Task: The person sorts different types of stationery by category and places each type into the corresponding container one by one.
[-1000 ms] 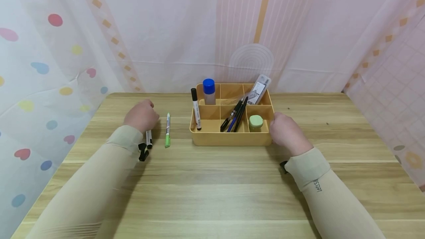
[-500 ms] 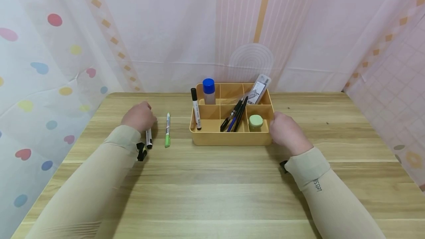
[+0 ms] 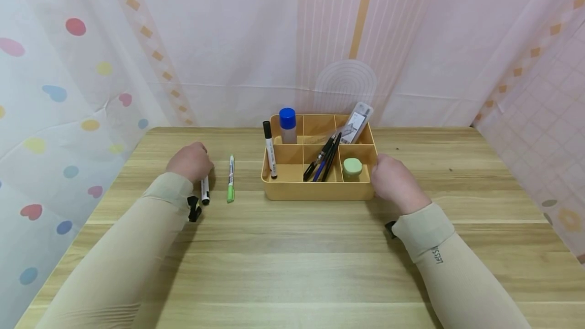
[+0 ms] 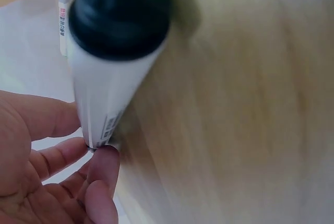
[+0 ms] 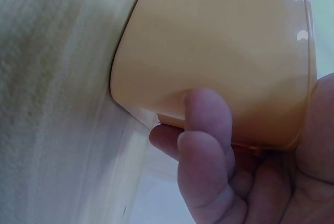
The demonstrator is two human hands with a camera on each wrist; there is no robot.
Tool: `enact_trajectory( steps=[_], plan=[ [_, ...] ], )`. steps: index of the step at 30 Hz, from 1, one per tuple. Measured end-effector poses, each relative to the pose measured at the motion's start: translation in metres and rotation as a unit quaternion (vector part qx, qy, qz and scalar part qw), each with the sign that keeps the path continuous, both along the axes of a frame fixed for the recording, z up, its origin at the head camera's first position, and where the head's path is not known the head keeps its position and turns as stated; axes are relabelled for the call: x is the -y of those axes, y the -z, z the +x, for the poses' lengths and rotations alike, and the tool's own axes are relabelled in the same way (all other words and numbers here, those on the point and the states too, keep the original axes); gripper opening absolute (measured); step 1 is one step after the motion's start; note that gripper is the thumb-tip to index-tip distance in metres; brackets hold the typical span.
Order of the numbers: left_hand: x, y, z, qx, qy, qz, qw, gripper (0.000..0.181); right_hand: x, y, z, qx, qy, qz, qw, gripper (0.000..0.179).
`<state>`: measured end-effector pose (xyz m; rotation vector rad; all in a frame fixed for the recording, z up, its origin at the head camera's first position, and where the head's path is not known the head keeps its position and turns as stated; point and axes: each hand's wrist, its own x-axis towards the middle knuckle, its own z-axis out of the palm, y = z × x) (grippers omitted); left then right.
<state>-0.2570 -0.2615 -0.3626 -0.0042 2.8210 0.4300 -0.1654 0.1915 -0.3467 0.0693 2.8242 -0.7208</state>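
Note:
Toward the left of the table, my left hand (image 3: 189, 162) pinches the far end of a white whiteboard marker (image 4: 112, 85) between thumb and fingers. The marker's black cap (image 4: 122, 15) is close to the left wrist camera. A slim white and green pen (image 3: 230, 179) lies just right of that hand. On the right side, my right hand (image 3: 396, 183) holds the end wall of a yellow compartment organizer (image 3: 320, 191). In the right wrist view, fingertips (image 5: 209, 114) press the organizer's outer wall, and the thumb is up by its rim.
Inside the organizer are a black-capped marker (image 3: 270, 151), a blue-capped bottle (image 3: 288, 126), several pens (image 3: 325, 159), a clear case (image 3: 357, 123) and a pale green round-cornered item (image 3: 352, 167). The wooden table (image 3: 292, 258) ends at a patterned curtain (image 3: 237, 39).
My left hand has shifted slightly left and toward me, showing more of the marker beneath it. The right hand and the organizer have stayed in place.

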Motion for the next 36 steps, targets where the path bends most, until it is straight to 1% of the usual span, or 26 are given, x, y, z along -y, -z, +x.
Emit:
enact_trajectory(
  steps=[5,10,20,26,31,36],
  plan=[
    [-0.0001,-0.0011,0.0011,0.001,0.007,-0.008,0.9999,0.048,-0.0002,0.0003,-0.0001,0.002,0.000,-0.003,1.0000,0.042],
    [-0.0005,-0.0023,0.0019,0.007,0.005,-0.001,1.0000,0.047,-0.0004,0.0010,-0.0002,0.001,-0.002,0.002,1.0000,0.042],
    [-0.0016,-0.0009,0.0016,0.011,-0.002,0.006,0.9999,0.045,-0.0006,0.0012,-0.0004,-0.002,-0.002,0.007,1.0000,0.043],
    [-0.0014,0.0009,-0.0010,0.016,-0.007,0.011,0.9998,0.047,-0.0007,0.0017,-0.0007,0.005,0.003,0.003,1.0000,0.044],
    [-0.0010,0.0020,-0.0014,0.008,-0.008,0.011,0.9999,0.051,-0.0011,0.0027,-0.0011,0.004,0.002,0.004,1.0000,0.044],
    [-0.0017,0.0018,-0.0009,-0.014,-0.007,0.013,0.9998,0.051,-0.0011,0.0028,-0.0012,0.005,0.001,0.000,1.0000,0.043]
  ],
)
